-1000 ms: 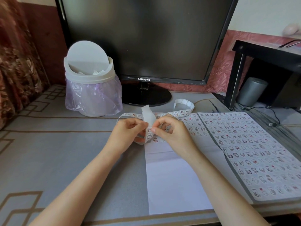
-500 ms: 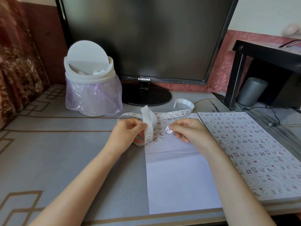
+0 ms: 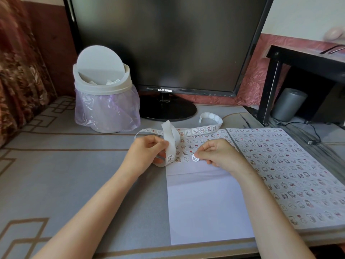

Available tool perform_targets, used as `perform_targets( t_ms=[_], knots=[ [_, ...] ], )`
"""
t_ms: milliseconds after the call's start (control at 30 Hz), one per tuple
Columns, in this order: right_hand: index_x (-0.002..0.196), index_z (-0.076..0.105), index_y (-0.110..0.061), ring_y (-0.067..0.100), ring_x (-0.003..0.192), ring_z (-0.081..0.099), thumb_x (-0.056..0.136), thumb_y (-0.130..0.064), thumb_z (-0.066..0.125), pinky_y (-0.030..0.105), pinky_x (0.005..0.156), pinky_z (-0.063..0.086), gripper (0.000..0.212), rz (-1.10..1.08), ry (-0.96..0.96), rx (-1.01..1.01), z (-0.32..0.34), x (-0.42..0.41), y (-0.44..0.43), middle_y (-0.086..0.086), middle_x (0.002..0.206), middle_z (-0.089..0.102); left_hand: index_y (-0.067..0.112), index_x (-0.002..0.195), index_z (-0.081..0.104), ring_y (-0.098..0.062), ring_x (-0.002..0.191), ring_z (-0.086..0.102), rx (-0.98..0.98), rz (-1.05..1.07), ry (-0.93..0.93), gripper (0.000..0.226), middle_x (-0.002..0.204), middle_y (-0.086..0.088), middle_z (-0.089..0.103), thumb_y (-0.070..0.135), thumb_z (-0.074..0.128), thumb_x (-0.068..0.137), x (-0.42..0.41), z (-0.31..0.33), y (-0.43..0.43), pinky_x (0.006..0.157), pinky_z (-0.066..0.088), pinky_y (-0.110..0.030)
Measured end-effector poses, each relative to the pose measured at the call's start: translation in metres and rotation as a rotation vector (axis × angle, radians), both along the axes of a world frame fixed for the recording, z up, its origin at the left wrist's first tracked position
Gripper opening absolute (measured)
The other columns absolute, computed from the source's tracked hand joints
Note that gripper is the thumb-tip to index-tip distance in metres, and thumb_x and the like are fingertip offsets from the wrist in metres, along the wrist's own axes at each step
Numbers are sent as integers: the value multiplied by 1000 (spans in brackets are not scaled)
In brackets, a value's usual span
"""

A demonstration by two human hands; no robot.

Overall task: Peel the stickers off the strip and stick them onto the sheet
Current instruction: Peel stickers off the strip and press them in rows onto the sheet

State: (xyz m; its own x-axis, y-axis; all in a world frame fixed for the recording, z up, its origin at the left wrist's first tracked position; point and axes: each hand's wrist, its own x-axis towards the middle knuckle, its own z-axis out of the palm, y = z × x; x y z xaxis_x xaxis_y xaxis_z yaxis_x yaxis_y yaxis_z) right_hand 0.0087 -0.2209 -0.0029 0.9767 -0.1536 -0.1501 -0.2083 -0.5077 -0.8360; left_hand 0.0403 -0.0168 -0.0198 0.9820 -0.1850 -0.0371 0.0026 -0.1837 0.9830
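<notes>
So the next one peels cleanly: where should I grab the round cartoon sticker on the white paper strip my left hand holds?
Pinch the round cartoon sticker at its rim, coming from the right. The white paper strip bends outward over the left hand there, which probably lifts that edge. The right hand must place its peeled sticker first.

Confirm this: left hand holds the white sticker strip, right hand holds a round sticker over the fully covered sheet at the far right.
Wrong sheet. The head view shows the right hand holding the round sticker over the partly filled white paper sheet in the middle. The left hand does hold the white sticker strip.
</notes>
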Motion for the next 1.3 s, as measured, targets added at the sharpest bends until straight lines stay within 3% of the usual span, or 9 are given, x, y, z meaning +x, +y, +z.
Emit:
perform_targets(
  t_ms=[167, 600, 900, 1300],
  knots=[
    [85, 69, -6, 0, 43, 46, 79, -14, 72, 11, 40, 32, 11, 15, -3, -34, -3, 2, 0, 2, 68, 64, 10, 82, 69, -22, 66, 66, 4, 2, -2, 14, 76, -8, 71, 17, 60, 90, 0, 0, 0, 73, 58, -36],
    [79, 67, -10, -2, 41, 46, 80, -10, 71, 6, 39, 31, 5, 22, -22, -48, -3, 1, 1, -1, 62, 59, 13, 80, 69, -19, 66, 66, 3, 4, -7, 15, 72, -3, 71, 17, 60, 91, 0, 0, 0, 70, 58, -33],
    [78, 67, -12, 7, 50, 47, 79, -11, 71, 7, 39, 32, 5, 18, -32, -68, -4, 3, 3, -1, 63, 60, 13, 80, 69, -21, 69, 67, 1, 5, -7, 15, 74, -5, 72, 18, 60, 90, -1, 1, 0, 72, 58, -37],
    [75, 66, -15, 10, 57, 52, 78, -11, 71, 19, 56, 42, 7, 8, -60, -112, -10, 5, 4, -3, 64, 59, 13, 78, 69, -22, 69, 67, -11, 4, -7, 15, 75, -7, 72, 17, 61, 90, -1, 0, 0, 73, 58, -37]
  ],
)
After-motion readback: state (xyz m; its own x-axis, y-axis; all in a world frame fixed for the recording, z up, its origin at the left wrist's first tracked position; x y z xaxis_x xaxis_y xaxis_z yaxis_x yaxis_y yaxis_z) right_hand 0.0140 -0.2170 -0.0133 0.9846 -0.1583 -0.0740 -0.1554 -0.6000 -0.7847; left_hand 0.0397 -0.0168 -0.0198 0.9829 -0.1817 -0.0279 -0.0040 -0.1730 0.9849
